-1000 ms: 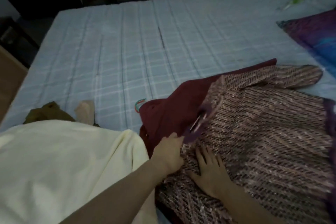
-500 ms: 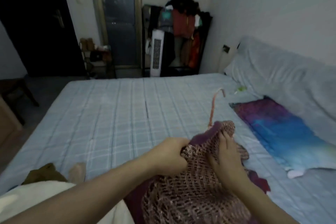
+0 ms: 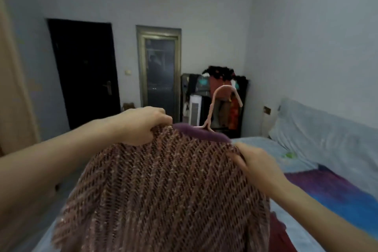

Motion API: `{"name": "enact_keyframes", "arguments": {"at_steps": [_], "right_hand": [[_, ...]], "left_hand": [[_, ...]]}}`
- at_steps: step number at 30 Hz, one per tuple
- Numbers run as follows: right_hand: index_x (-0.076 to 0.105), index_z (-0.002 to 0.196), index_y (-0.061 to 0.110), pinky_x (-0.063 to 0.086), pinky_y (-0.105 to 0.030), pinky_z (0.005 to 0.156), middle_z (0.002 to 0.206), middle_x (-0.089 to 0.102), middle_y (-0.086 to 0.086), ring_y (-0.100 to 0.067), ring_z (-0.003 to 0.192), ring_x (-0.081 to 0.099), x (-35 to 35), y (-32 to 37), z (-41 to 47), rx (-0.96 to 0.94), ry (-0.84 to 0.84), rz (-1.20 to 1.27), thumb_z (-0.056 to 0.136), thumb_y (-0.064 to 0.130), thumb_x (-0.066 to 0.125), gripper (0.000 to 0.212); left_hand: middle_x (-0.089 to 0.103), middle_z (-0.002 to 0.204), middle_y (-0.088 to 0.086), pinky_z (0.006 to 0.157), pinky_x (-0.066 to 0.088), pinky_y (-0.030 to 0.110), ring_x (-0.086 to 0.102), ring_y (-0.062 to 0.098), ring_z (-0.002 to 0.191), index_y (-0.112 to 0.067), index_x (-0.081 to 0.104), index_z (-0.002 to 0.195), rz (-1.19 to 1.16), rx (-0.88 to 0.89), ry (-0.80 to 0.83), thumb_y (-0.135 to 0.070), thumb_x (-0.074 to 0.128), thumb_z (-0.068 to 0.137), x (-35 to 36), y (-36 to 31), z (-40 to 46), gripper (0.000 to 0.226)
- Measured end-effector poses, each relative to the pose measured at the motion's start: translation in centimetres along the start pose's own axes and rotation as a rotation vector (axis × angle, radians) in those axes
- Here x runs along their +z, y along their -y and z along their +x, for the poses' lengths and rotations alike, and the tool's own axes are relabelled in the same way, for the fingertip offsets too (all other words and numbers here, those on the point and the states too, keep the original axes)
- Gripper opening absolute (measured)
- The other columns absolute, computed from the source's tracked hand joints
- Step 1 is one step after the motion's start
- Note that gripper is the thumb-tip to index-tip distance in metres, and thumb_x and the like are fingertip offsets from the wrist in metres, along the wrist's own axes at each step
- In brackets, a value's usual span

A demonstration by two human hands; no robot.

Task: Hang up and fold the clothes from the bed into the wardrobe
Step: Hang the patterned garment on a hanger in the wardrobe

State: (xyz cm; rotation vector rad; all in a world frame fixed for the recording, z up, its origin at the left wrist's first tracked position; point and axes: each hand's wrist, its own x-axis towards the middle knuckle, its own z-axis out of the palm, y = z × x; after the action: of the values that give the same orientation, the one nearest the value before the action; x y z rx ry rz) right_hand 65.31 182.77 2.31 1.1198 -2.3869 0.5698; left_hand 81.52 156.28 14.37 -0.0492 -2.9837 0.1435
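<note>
A pink and brown woven garment (image 3: 163,194) with a purple collar hangs on a pink hanger (image 3: 216,106), lifted above the bed (image 3: 257,145). My left hand (image 3: 143,125) grips its left shoulder. At the right shoulder my right hand (image 3: 257,165) holds the fabric. The hanger's hook sticks up between my hands. A dark red garment (image 3: 278,233) shows on the bed below the lifted one.
A purple and blue cloth (image 3: 335,194) lies on the bed at the right, near a grey pillow (image 3: 319,135). A rack full of clothes (image 3: 223,96) stands against the far wall, beside a glass door (image 3: 159,73) and a dark door (image 3: 83,71).
Both hands have lifted the woven garment off the bed to chest height. My view has swung up from the bed to the far wall and doors.
</note>
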Motion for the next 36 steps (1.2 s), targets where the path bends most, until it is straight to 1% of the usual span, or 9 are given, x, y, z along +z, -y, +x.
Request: {"name": "enact_keyframes", "arguments": {"at_steps": [4, 8, 13, 15, 20, 26, 31, 34, 36], "right_hand": [[0.04, 0.076, 0.033, 0.039, -0.024, 0.051, 0.067, 0.054, 0.01, -0.002, 0.059, 0.053, 0.8, 6.7, 3.1, -0.098, -0.024, 0.241, 0.093, 0.058, 0.031, 0.031], [0.039, 0.083, 0.023, 0.049, -0.044, 0.057, 0.068, 0.058, 0.003, -0.022, 0.064, 0.059, 1.4, 13.4, 4.8, -0.221, -0.099, 0.207, 0.088, 0.064, 0.019, 0.046], [0.034, 0.083, 0.028, 0.039, -0.031, 0.049, 0.064, 0.047, 0.01, -0.011, 0.057, 0.05, 1.5, 20.2, 5.6, -0.357, -0.104, 0.112, 0.094, 0.059, 0.023, 0.035], [0.034, 0.085, 0.028, 0.035, -0.028, 0.048, 0.065, 0.046, 0.011, -0.008, 0.056, 0.046, 0.9, 22.9, 5.5, -0.42, -0.097, 0.113, 0.098, 0.054, 0.028, 0.03], [0.035, 0.095, 0.03, 0.043, -0.022, 0.055, 0.078, 0.054, 0.013, -0.007, 0.066, 0.057, -0.7, 29.7, 4.7, -0.645, -0.023, 0.095, 0.095, 0.058, 0.023, 0.03], [0.034, 0.1, 0.029, 0.047, -0.022, 0.053, 0.084, 0.055, 0.01, -0.009, 0.063, 0.057, -0.9, 40.3, 1.8, -0.897, -0.055, 0.068, 0.088, 0.063, 0.005, 0.046], [0.041, 0.092, 0.022, 0.037, -0.029, 0.033, 0.065, 0.053, 0.008, -0.014, 0.044, 0.056, -0.4, 51.2, -2.6, -1.106, -0.197, 0.131, 0.098, 0.058, 0.001, 0.055], [0.038, 0.107, 0.025, 0.039, -0.03, 0.052, 0.092, 0.061, 0.008, -0.018, 0.076, 0.068, -1.3, 58.2, -6.5, -1.223, -0.195, 0.183, 0.088, 0.06, -0.007, 0.06], [0.039, 0.115, 0.026, 0.041, -0.031, 0.06, 0.104, 0.063, 0.007, -0.019, 0.089, 0.068, -2.2, 62.6, -9.0, -1.307, -0.203, 0.239, 0.091, 0.058, 0.0, 0.056]], "left_hand": [[0.054, 0.102, -0.014, 0.079, 0.048, 0.038, 0.054, 0.015, 0.106, -0.04, 0.045, 0.095, 0.059, -0.172, -0.119, -0.009, 0.048, 0.083, -1.6, 3.5, -5.7, 0.034], [0.062, 0.1, -0.004, 0.08, 0.048, 0.041, 0.059, 0.023, 0.103, -0.026, 0.049, 0.091, -0.061, -0.33, -0.156, -0.012, 0.043, 0.078, -2.0, 5.9, -12.2, 0.021], [0.06, 0.089, -0.007, 0.084, 0.048, 0.045, 0.058, 0.012, 0.086, -0.027, 0.043, 0.087, -0.248, -0.471, -0.125, -0.045, 0.045, 0.077, -2.4, 7.1, -21.1, 0.021], [0.06, 0.088, -0.01, 0.079, 0.05, 0.038, 0.059, 0.008, 0.082, -0.03, 0.046, 0.09, -0.205, -0.509, -0.168, -0.065, 0.042, 0.089, -2.3, 6.9, -24.4, 0.035], [0.057, 0.075, -0.012, 0.064, 0.048, 0.033, 0.056, 0.01, 0.071, -0.03, 0.048, 0.09, 0.245, -0.518, -0.338, -0.074, 0.027, 0.088, -3.3, 5.7, -33.5, 0.049], [0.067, 0.086, -0.014, 0.059, 0.049, 0.021, 0.062, 0.004, 0.072, -0.039, 0.051, 0.124, 0.538, -0.656, -0.23, -0.077, 0.006, 0.086, -6.0, 4.1, -46.1, 0.07], [0.059, 0.082, -0.017, 0.047, 0.026, 0.011, 0.053, 0.0, 0.062, -0.04, 0.035, 0.139, 0.623, -0.864, -0.019, -0.068, 0.011, 0.092, -8.0, 0.2, -57.4, 0.06], [0.065, 0.099, -0.015, 0.053, 0.033, 0.013, 0.062, 0.003, 0.076, -0.039, 0.035, 0.138, 0.64, -1.005, 0.02, -0.067, 0.015, 0.094, -8.8, -2.2, -64.7, 0.056], [0.062, 0.092, -0.016, 0.064, 0.043, 0.016, 0.062, 0.003, 0.077, -0.039, 0.039, 0.136, 0.591, -1.138, 0.055, -0.065, 0.023, 0.095, -9.2, -4.1, -68.8, 0.051]]}}
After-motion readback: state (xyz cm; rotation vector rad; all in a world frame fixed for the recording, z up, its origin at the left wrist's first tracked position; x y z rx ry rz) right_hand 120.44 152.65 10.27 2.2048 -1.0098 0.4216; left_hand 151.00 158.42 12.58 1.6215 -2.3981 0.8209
